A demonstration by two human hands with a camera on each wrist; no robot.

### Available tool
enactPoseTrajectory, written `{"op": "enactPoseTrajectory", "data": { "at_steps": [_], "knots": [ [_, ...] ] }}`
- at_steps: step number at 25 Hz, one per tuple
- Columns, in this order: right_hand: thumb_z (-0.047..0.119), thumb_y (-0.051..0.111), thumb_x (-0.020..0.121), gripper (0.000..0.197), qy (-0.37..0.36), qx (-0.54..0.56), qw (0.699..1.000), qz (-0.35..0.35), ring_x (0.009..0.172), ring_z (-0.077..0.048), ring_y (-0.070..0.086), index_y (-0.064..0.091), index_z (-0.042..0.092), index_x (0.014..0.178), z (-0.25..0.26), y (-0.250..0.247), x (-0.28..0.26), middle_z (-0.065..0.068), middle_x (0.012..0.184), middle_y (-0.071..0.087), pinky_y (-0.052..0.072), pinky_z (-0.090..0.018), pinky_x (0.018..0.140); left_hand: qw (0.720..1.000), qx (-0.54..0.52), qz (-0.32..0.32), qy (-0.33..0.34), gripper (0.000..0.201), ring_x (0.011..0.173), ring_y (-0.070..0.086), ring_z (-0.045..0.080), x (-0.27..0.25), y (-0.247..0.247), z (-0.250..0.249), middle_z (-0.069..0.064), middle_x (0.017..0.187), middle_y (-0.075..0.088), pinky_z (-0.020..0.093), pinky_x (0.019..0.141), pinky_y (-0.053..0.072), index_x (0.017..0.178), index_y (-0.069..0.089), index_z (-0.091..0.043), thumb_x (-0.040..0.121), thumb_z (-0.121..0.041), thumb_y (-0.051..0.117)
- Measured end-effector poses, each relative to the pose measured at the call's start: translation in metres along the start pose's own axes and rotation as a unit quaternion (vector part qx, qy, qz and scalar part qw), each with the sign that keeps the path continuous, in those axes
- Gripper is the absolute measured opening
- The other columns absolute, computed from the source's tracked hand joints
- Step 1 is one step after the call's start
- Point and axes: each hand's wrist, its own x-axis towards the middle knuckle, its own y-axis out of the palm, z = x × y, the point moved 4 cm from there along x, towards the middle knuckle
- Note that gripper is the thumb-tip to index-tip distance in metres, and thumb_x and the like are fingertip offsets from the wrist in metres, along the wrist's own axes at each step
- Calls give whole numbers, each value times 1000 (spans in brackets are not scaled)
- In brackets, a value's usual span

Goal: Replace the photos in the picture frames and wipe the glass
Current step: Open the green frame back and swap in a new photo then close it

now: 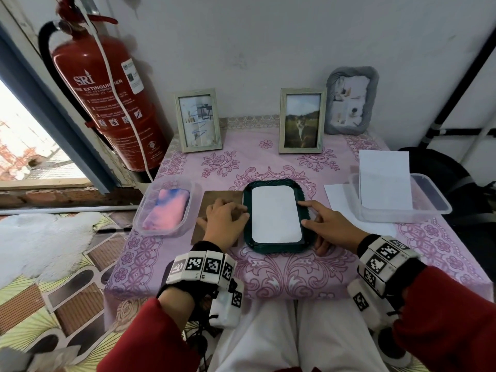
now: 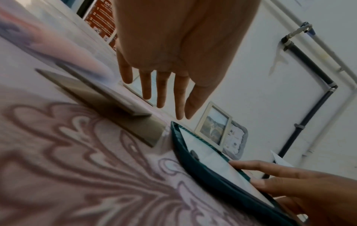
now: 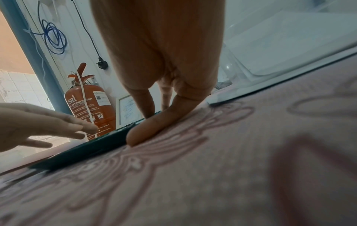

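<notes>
While the dark green frame (image 1: 273,249) is lying face down near the front middle of the tabletop (image 1: 295,275) with a white photo back (image 1: 275,214) showing in its opening, the step in hand looks like seating the new photo before closing the frame.

Going left to right: a clear tub (image 1: 139,210) holding a pink and blue cloth (image 1: 166,210) is sitting at the left edge. Just beside it the brown backing board (image 1: 214,197) is lying flat, and the left hand (image 1: 225,220) is hovering over it, fingers relaxed and apart, gripping nothing. The right hand (image 1: 332,229) is resting at the frame's right rim, straight fingers pressing, holding nothing.

Next, I judge, the board is needing lifting and laying into the frame, which calls for a pinch at its thin edge. Room is being kept tight: tub on the left, a second tub (image 1: 434,208) with white sheets (image 1: 383,181) on the right, three standing frames along the wall well behind. Only the front strip is lying open.
</notes>
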Motion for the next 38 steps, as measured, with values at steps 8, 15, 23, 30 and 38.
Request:
{"op": "enactPoseTrajectory", "data": {
  "at_steps": [8, 15, 23, 30, 38],
  "knots": [
    [19, 50, 94, 45, -9, -14, 1000, -6, 49, -30, 64, 40, 30, 136, -1, 1, 0, -1, 54, 55, 57, -33, 49, 996, 64, 29, -54, 39, 128, 28, 29, -1, 14, -19, 10, 130, 39, 45, 107, 19, 117, 59, -23, 85, -45, 57],
    [15, 50, 93, 44, -14, -26, 999, -11, 47, -28, 64, 41, 32, 133, -3, 1, 2, 5, 44, 57, 56, -31, 46, 998, -14, -1, -61, 35, 127, 29, 26, -2, 13, -21, 7, 128, 39, 42, 105, 23, 109, 61, -23, 79, -40, 67],
    [20, 47, 95, 40, -12, -36, 999, -18, 47, -29, 65, 41, 32, 133, -3, 2, 2, -3, 54, 58, 53, -23, 43, 958, -281, -9, -52, 24, 79, 56, 15, 6, 14, -9, 1, 83, 58, 19, 74, 48, 102, 59, -2, 79, -6, 67],
    [25, 51, 93, 44, -8, -13, 1000, -14, 46, -27, 64, 40, 32, 135, 0, 1, -1, -6, 54, 57, 52, -24, 42, 946, -318, -52, -31, 20, 74, 56, 19, 15, 6, 6, -2, 72, 57, 37, 79, 50, 97, 61, -9, 79, -3, 68],
    [22, 53, 93, 47, -13, -21, 1000, -14, 47, -27, 63, 38, 27, 136, 7, 1, -8, -5, 57, 55, 55, -29, 46, 939, -339, -62, -8, 26, 76, 59, 23, 16, 6, 8, 2, 72, 63, 47, 86, 52, 86, 63, -25, 76, -2, 70]
  ]
}}
